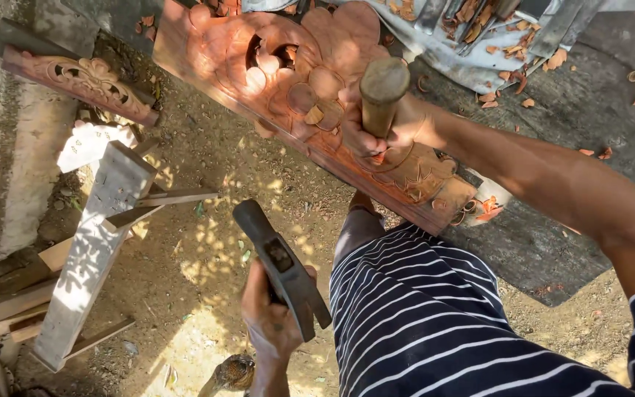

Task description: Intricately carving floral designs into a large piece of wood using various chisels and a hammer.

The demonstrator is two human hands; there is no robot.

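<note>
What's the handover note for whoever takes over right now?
Left hand: gripping a hammer, held clear of the work.
Right hand: wrapped around a wooden-handled chisel set against the carved panel; the blade is hidden.
The panel rests across a grey slab, with wood chips scattered around.
Done: flower relief covers most of the panel.
Left: cannot tell; the chisel sits near the panel's near end.

Outdoor woodcarving w/shop: carved panel (pixel 310 95), wood chips (pixel 508 51), chisels (pixel 479 18), dirt ground (pixel 207 250).
</note>
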